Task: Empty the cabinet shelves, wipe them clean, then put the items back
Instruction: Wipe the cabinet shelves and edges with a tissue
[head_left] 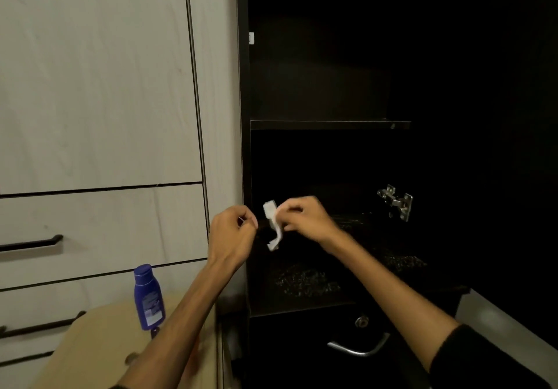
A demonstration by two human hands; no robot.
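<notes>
The cabinet [332,125] stands open, dark inside. Its upper shelf shows nothing on it. The lower shelf [305,283] carries pale specks or glints on its surface; what they are cannot be told.

Both hands are raised in front of the lower compartment. The right hand [302,218] pinches a small white strip [273,225] between thumb and fingers at the strip's upper part; the strip hangs down from the grip, bent, its lower end free. It may be paper or tissue; the blur leaves that undecided. The left hand [232,234] is just beside the strip, fingers curled with fingertips drawn together. Something thin and pale shows at its fingertips, but whether it holds anything cannot be told. The two hands do not touch each other.

A metal hinge [397,203] is fixed to the cabinet's right inner wall, above the lower shelf. Below the shelf is a dark drawer front with a lock [361,321] and a curved metal handle [357,347].

Left of the cabinet are pale wood-grain fronts with dark bar handles [31,244]. A blue bottle [148,298] stands cap-down on a light wooden surface [90,343] at lower left, near the left forearm.
</notes>
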